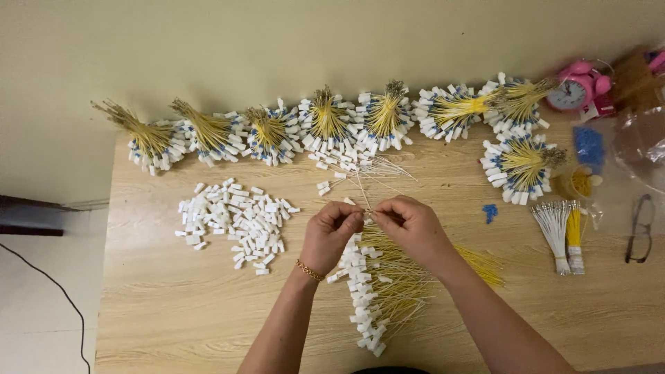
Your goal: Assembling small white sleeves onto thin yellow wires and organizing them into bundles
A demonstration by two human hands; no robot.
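My left hand (pixel 331 232) and my right hand (pixel 413 225) meet fingertip to fingertip at the middle of a wooden table (pixel 173 305). Between the fingers they pinch a thin white wire with a small white plastic piece on it (pixel 366 216). Below the hands lies a pile of yellow wires with white end pieces (pixel 377 291). A heap of loose white plastic pieces (pixel 235 220) lies to the left of my left hand. My left wrist wears a gold bracelet.
Several tied bundles of yellow wires with white and blue ends (pixel 325 125) line the table's far edge. At right lie a white and yellow wire bunch (pixel 561 232), blue pieces (pixel 589 144), a pink alarm clock (pixel 571 90), glasses (pixel 641 228) and a clear plastic bag (pixel 641 142).
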